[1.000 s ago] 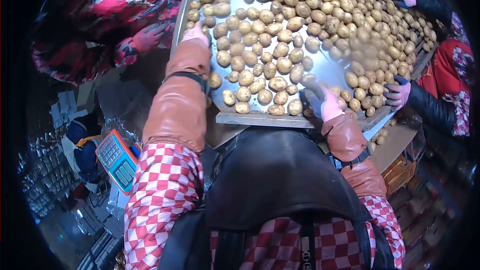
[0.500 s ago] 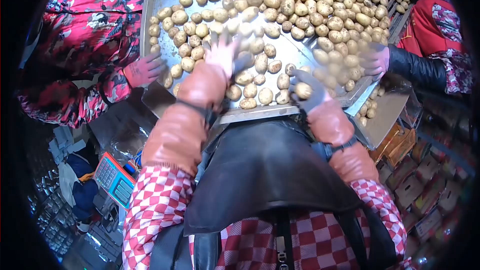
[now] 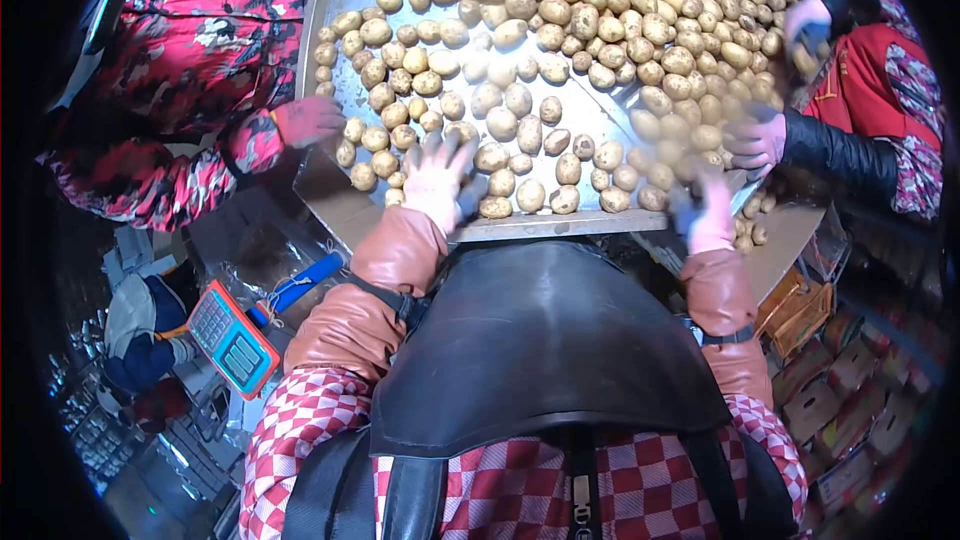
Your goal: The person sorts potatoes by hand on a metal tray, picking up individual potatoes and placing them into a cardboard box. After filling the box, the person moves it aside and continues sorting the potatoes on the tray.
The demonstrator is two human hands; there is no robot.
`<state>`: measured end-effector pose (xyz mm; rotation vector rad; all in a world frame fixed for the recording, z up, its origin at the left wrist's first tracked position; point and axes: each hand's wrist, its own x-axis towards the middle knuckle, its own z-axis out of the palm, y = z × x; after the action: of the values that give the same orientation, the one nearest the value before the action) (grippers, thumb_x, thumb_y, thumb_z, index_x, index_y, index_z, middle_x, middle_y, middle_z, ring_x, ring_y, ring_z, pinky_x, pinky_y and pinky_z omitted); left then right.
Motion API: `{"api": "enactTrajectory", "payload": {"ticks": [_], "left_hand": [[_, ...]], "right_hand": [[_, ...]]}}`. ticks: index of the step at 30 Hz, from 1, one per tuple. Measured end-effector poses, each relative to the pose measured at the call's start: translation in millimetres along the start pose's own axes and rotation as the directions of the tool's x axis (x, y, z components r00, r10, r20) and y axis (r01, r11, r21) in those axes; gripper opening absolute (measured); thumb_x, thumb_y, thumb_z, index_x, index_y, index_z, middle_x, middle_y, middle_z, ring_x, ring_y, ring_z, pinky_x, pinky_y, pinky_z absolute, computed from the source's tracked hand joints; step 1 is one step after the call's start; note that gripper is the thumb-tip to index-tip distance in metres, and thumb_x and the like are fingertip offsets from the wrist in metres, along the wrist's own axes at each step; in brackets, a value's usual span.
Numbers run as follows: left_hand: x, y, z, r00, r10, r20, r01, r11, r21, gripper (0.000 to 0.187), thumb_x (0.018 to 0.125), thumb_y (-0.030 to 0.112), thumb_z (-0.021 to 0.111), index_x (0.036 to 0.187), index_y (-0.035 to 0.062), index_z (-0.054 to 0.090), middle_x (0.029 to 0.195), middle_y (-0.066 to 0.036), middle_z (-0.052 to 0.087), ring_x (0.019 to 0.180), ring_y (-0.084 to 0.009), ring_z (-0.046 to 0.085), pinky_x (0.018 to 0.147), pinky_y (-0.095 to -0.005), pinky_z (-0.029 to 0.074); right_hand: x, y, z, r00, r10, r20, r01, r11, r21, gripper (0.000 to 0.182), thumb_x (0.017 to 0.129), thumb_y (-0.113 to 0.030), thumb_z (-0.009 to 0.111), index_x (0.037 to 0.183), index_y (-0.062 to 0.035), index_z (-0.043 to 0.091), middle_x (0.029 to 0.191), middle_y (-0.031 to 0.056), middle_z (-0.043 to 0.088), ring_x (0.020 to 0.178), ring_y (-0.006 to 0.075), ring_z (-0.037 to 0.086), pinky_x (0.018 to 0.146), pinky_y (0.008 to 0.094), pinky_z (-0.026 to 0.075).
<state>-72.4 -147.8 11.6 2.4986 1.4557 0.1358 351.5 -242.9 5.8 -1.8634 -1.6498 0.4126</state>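
Gloved, with its fingers spread, my left hand [image 3: 437,180] lies among loose potatoes [image 3: 492,157] near the front edge of the metal sorting table [image 3: 600,223]. It holds nothing. My right hand [image 3: 708,208], also gloved, is at the table's front right corner, close to a co-worker's gloved hand [image 3: 757,138]. Motion smears its fingers, and I cannot tell whether a potato is in them. Single potatoes such as this one [image 3: 531,195] rest along the front rim between my two hands.
A big heap of potatoes [image 3: 640,0] covers the back and right of the table. Another person's gloved hand [image 3: 310,121] is at the left edge. Below right are a cardboard box [image 3: 785,240] with potatoes and an orange crate [image 3: 797,312]. A scale display [image 3: 232,338] stands lower left.
My left hand has drawn back toward the front edge. My right hand, which held a potato, has moved right to the table's corner. The left co-worker's hand has shifted slightly up and right.
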Motion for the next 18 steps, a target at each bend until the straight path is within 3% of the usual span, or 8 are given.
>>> {"api": "enactTrajectory", "payload": {"ticks": [3, 6, 7, 8, 11, 12, 16, 18], "left_hand": [[-20.7, -42.3, 6.5, 0.964, -0.267, -0.006, 0.251, 0.913, -0.32, 0.044, 0.094, 0.025, 0.06, 0.136, 0.0115, 0.055, 0.136, -0.018, 0.056, 0.13, -0.0351, 0.049, 0.11, -0.0437, 0.038], [-54.7, -47.0, 5.1, 0.777, -0.619, 0.113, 0.437, 0.402, -0.804, 0.036, 0.092, 0.004, 0.063, 0.127, 0.0041, 0.062, 0.126, -0.023, 0.062, 0.122, -0.0335, 0.058, 0.105, -0.0385, 0.045], [-69.0, -59.1, 28.5, 0.76, -0.644, -0.083, 0.233, 0.389, -0.891, 0.043, 0.09, -0.004, 0.061, 0.132, 0.004, 0.059, 0.127, -0.023, 0.061, 0.121, -0.0318, 0.059, 0.104, -0.0372, 0.046], [-75.7, -64.9, 21.8, 0.789, -0.536, -0.299, 0.269, 0.74, -0.616, 0.044, 0.091, 0.004, 0.062, 0.135, 0.0072, 0.058, 0.139, -0.024, 0.053, 0.13, -0.0367, 0.05, 0.109, -0.0423, 0.041], [-76.1, -41.8, 19.5, 0.779, -0.627, 0.011, 0.599, 0.737, -0.313, 0.05, 0.091, 0.022, 0.065, 0.14, 0.0184, 0.054, 0.156, -0.024, 0.032, 0.149, -0.0414, 0.019, 0.118, -0.0478, 0.027], [-77.7, -40.4, 26.9, 0.795, -0.606, -0.024, 0.559, 0.748, -0.358, 0.051, 0.091, 0.019, 0.064, 0.141, 0.0196, 0.053, 0.155, -0.023, 0.034, 0.147, -0.0415, 0.024, 0.118, -0.0456, 0.029], [-92.9, -56.3, 33.8, 0.803, -0.592, -0.07, 0.398, 0.62, -0.676, 0.05, 0.092, 0.004, 0.06, 0.14, 0.014, 0.053, 0.154, -0.02, 0.037, 0.141, -0.0362, 0.039, 0.115, -0.0378, 0.034], [-98.8, -61.7, 20.8, 0.82, -0.571, -0.027, 0.411, 0.622, -0.667, 0.048, 0.091, 0.001, 0.059, 0.138, 0.0105, 0.055, 0.152, -0.02, 0.041, 0.14, -0.0329, 0.041, 0.114, -0.0364, 0.035]], "right_hand": [[1.7, -37.0, 27.4, 0.936, -0.171, 0.307, 0.244, 0.945, -0.218, 0.063, 0.073, -0.027, 0.08, 0.131, -0.0174, 0.058, 0.14, 0.0182, 0.047, 0.13, 0.0446, 0.042, 0.11, 0.0553, 0.034], [0.1, -44.9, 50.4, 0.827, -0.277, 0.49, 0.477, 0.807, -0.348, 0.061, 0.077, -0.032, 0.075, 0.135, -0.0211, 0.055, 0.146, 0.0175, 0.041, 0.136, 0.0439, 0.033, 0.112, 0.061, 0.026], [3.5, -50.4, 55.0, 0.816, -0.287, 0.503, 0.485, 0.813, -0.322, 0.059, 0.08, -0.033, 0.072, 0.136, -0.0211, 0.055, 0.147, 0.0174, 0.04, 0.137, 0.0434, 0.032, 0.112, 0.0635, 0.025], [11.4, -64.5, 61.3, 0.808, -0.296, 0.51, 0.496, 0.808, -0.318, 0.059, 0.08, -0.033, 0.072, 0.136, -0.0211, 0.055, 0.147, 0.0174, 0.04, 0.137, 0.0434, 0.032, 0.112, 0.0635, 0.025], [47.2, -88.2, 100.5, 0.784, -0.294, 0.547, 0.52, 0.791, -0.321, 0.066, 0.084, -0.043, 0.066, 0.143, -0.0196, 0.046, 0.15, 0.0179, 0.036, 0.141, 0.0436, 0.027, 0.113, 0.0631, 0.023], [60.3, -80.4, 132.3, 0.758, -0.329, 0.563, 0.601, 0.687, -0.408, 0.069, 0.087, -0.048, 0.062, 0.147, -0.0188, 0.042, 0.153, 0.0164, 0.034, 0.144, 0.0425, 0.025, 0.115, 0.0622, 0.02], [116.8, -132.5, 166.6, 0.803, -0.272, 0.53, 0.495, 0.8, -0.339, 0.06, 0.088, -0.05, 0.06, 0.142, -0.0259, 0.049, 0.154, 0.0116, 0.035, 0.143, 0.0409, 0.026, 0.116, 0.0623, 0.018], [127.7, -129.5, 173.1, 0.889, -0.349, 0.298, 0.442, 0.826, -0.351, 0.045, 0.088, -0.039, 0.063, 0.13, -0.0235, 0.06, 0.145, 0.0131, 0.046, 0.138, 0.041, 0.034, 0.114, 0.0579, 0.025]]}}
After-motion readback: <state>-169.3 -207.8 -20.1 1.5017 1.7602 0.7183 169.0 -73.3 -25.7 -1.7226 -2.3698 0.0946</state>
